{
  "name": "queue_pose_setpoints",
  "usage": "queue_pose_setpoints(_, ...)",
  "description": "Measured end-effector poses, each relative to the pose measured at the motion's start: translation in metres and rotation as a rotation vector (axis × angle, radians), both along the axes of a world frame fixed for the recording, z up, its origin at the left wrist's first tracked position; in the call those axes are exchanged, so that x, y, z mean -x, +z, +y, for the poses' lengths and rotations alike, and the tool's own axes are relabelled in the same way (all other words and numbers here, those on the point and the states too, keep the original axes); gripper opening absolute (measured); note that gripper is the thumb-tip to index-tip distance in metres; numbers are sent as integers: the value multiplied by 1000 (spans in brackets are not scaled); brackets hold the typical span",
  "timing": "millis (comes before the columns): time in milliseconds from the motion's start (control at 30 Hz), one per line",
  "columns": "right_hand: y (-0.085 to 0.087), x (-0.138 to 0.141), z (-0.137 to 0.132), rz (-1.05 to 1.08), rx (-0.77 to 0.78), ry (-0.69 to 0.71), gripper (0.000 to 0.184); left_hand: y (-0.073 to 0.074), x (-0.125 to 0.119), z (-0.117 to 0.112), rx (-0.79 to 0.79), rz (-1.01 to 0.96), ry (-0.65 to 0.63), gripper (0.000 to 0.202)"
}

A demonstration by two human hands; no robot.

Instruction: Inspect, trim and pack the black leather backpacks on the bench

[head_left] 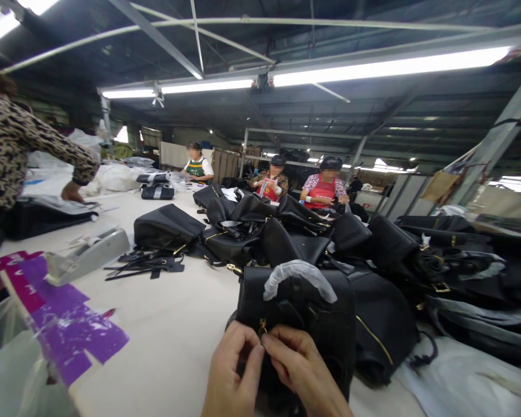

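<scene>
Black bag [325, 324], gold fitting [263, 325] pinched in my fingers

From the head camera I see my left hand [234, 365] and my right hand [301, 359] meeting at the front of the bag, which stands on the pale table [165, 347]. The fingertips of both are closed on the lower end of the gold fitting; the exact part caught between them is too small to make out. Above my fingers arches the handle [299, 272], wrapped in whitish film, and up to their left a gold hook [233, 268] juts from the bag's top corner.

Just right of my right hand, behind the bag, leans another bag [388, 324] with a gold zip [375, 340]; beyond it, further right, lies clear plastic [473, 376]. Ahead of my fingers spreads a heap of black bags [295, 237]. Ahead and to their left lie loose straps [145, 265], then a grey tape dispenser [87, 258]. Purple tape [76, 318] covers the table edge, well left of my left hand.

Far left, a co-worker in a patterned sleeve [65, 145] reaches to a black item [47, 217]. Past the heap, three people in aprons sit, one apron green [195, 168].
</scene>
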State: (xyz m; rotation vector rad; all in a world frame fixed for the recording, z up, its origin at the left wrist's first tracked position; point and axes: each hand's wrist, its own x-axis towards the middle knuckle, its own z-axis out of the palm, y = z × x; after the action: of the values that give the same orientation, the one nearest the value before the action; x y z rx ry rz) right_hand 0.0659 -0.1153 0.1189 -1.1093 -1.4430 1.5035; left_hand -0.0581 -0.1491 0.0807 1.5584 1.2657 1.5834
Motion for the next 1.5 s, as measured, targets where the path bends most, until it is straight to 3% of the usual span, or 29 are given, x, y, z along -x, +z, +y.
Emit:
queue_pose_setpoints(233,-3,-3,3,-17,-22,-14,39,-6,2,4,-43,87,-9,8)
queue_pose_setpoints(400,-5,-4,4,-65,-85,-20,54,-7,3,8,-11,102,-13,10)
queue_pose_setpoints(600,-8,-4,2,-104,-165,-81,42,-6,3,8,10,26,-31,8)
queue_pose_setpoints(767,-8,-9,-1,-91,-121,-125,37,-4,2,8,55,-8,-36,8)
queue_pose_setpoints(900,-5,-9,-2,-72,-80,-110,35,-9,2,9,95,-163,-79,7)
queue_pose_setpoints(1100,-8,-4,0,-87,-68,-98,32,-13,5,10,249,-485,-267,22)
queue_pose_setpoints(1267,-11,-3,2,-18,84,-43,48,-6,5,7,283,-538,-192,31)
queue_pose_setpoints(1500,-20,4,3,55,69,-124,56,-11,-7,12,249,-651,-165,34)
